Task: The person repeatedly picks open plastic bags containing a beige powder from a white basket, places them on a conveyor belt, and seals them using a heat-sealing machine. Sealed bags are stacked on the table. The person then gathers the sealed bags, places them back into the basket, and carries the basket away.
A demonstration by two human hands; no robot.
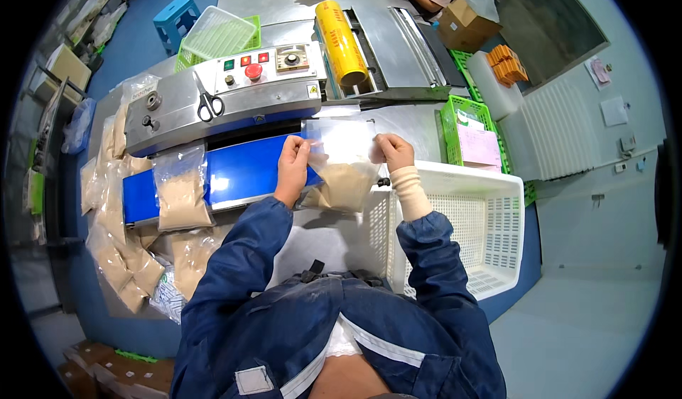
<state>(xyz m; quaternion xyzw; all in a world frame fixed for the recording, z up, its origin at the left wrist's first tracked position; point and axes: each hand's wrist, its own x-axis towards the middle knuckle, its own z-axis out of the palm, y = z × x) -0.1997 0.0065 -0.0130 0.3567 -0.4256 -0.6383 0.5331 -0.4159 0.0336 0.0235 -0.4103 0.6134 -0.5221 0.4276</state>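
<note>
We hold a clear bag of tan powder (346,186) by its side edges near the top, left hand (292,166) and right hand (395,151) each in a narrow pinching grip. It sits at the right end of the blue belt (249,163). We judge it soft, slippery and bottom-heavy, best held by its flat upper film. The metal machine (280,95) edges the far side, the white crate (499,236) the right; nearer us, the table (302,239) offers room.
</note>
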